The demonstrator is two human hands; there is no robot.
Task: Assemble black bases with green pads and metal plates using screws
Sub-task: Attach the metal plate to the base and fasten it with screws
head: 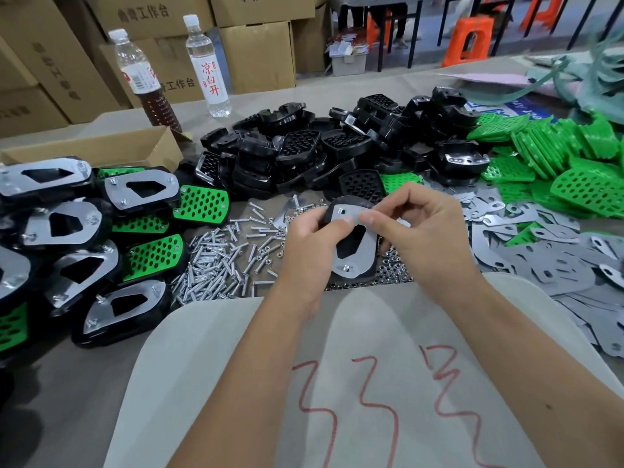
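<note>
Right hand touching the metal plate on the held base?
Touching. The head view shows the right hand with thumb and fingertips pinching the top edge of the metal plate, no gap visible.

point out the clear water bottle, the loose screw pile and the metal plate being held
clear water bottle point(206, 67): head view, on its white label
loose screw pile point(221, 261): head view, middle of the heap
metal plate point(366, 241): head view, bare right strip between both hands
</note>
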